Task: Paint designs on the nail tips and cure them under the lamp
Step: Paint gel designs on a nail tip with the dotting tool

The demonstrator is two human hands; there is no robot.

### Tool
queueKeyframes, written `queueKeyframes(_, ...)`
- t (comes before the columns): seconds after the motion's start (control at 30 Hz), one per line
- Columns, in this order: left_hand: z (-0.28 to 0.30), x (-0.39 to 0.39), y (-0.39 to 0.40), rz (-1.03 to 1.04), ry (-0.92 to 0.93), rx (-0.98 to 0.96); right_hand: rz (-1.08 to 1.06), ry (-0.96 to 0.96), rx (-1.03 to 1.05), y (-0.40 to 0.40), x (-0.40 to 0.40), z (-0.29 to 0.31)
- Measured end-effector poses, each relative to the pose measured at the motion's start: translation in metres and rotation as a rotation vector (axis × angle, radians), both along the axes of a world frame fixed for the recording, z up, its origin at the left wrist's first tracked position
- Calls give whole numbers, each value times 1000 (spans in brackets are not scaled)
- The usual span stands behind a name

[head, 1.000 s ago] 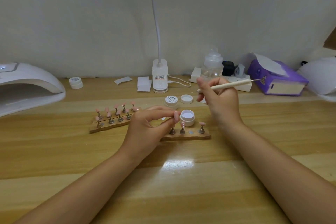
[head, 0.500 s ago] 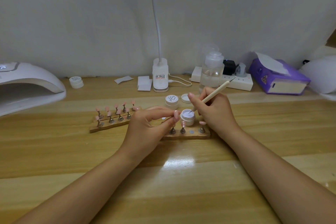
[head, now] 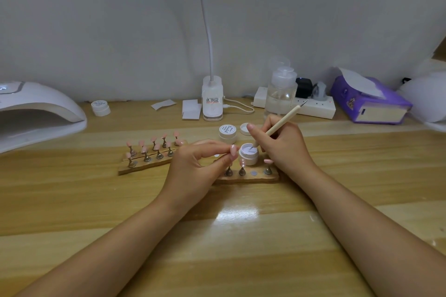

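The right hand [head: 284, 149] has its fingers [head: 253, 129] curled round a slim wooden-handled brush [head: 280, 125], its tip dipped in the open white gel pot [head: 248, 154]. The left hand [head: 193, 169] pinches a pink nail tip [head: 233, 150] between thumb and forefinger, just beside the pot. Both hover over a wooden holder [head: 248, 177] carrying more tips on metal stands, mid-tabletop [head: 217, 248]. A second holder [head: 149, 154] with pink tips lies just left of it. Behind the pot stand a closed jar [head: 227, 133] and a loose lid [head: 245, 128]. The curing lamp [head: 36, 113] sits at the tabletop's left edge; a desk lamp base [head: 212, 99], clear bottle [head: 281, 91], power strip [head: 313, 106] and purple tissue box [head: 366, 101] line the back edge.
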State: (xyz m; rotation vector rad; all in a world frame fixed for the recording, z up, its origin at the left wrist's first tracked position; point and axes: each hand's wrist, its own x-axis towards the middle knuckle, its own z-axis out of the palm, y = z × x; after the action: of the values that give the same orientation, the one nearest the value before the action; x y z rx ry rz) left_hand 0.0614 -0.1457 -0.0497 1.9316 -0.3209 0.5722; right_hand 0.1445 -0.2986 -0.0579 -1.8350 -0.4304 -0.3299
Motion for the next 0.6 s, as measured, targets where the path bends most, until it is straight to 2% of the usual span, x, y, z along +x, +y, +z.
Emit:
queueKeyframes(0.37,0,0,0,-4,5,-3,-3,-4,19,0,-1,1)
queueKeyframes(0.6,0,0,-1,-14,7,-10,-14,13,202,-2,-1,4)
